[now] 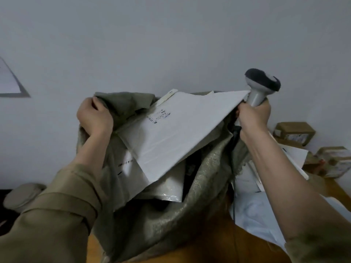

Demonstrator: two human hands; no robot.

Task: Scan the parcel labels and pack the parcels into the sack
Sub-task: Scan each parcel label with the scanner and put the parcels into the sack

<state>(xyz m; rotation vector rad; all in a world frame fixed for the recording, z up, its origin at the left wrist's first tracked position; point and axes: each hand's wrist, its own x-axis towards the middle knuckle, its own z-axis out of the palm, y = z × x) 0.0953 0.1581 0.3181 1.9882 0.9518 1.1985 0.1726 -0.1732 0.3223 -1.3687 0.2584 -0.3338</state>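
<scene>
A grey-green woven sack (pixel 205 179) stands open in front of me. My left hand (pixel 94 115) grips its left rim and holds it up. A large white flat parcel (pixel 176 130) with a small printed label lies slanted across the sack's mouth, its lower end inside. My right hand (pixel 253 118) grips the handle of a grey barcode scanner (pixel 263 84) and also holds the parcel's upper right corner and the sack's right rim. Below the white parcel, other parcels (pixel 131 168) with barcode labels lie inside the sack.
Brown cardboard boxes (pixel 294 132) and more white parcels (pixel 292 154) lie on the wooden table (pixel 332 188) at the right. A light plastic bag (pixel 260 215) lies near my right forearm. A round grey object (pixel 20 196) sits low at the left. A plain wall is behind.
</scene>
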